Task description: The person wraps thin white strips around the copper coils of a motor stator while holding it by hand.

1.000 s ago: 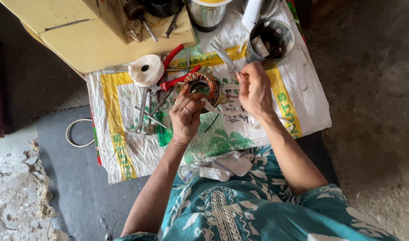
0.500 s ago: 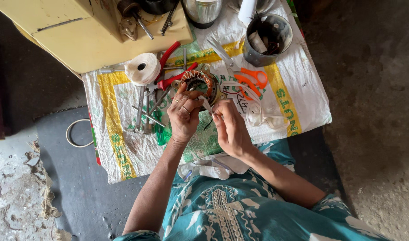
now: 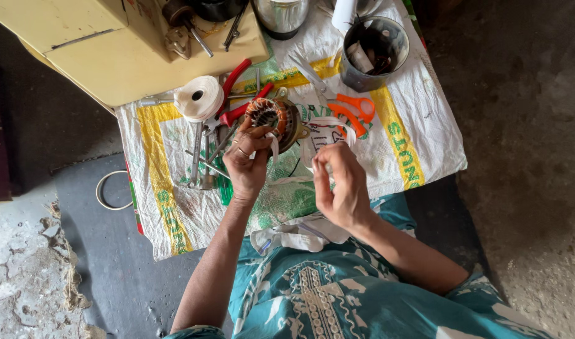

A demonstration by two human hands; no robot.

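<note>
My left hand (image 3: 247, 160) grips a round motor stator with copper windings (image 3: 272, 116), holding it just above the woven sack cloth (image 3: 413, 135). A strip of white tape (image 3: 322, 129) runs from the stator across to my right hand (image 3: 338, 185), whose fingers pinch its end. My right hand is raised nearer my body, to the right of the stator. Orange-handled scissors (image 3: 353, 110) lie just beyond my right hand.
A roll of white tape (image 3: 198, 97) and red-handled pliers (image 3: 237, 94) sit left of the stator, beside several metal tools (image 3: 203, 157). A grey tub of odds (image 3: 372, 50) stands at the far right. A yellow box (image 3: 112, 50) and a steel pot (image 3: 281, 16) lie at the back.
My right hand came back from the far side of the cloth toward my body, drawing the white tape out. My left hand stayed on the stator.
</note>
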